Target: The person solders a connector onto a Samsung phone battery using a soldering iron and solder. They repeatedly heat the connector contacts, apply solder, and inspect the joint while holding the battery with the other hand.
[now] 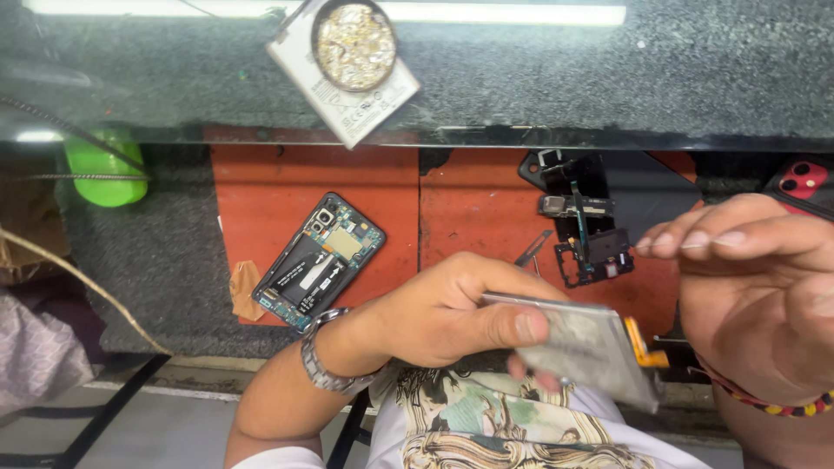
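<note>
With our left hand clamped on the phone battery, we keep it level while our right hand, fingertips pinched together just above its orange flex tab, works gently.

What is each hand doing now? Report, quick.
Left hand: closed, gripping the flat silver battery.
Right hand: fingertips pinched together; what they hold cannot be told.

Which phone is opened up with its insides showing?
The dark phone lying on the orange mat, with battery and circuit boards uncovered. The red phone at the right edge is closed.

Opened phone on orange mat
</note>
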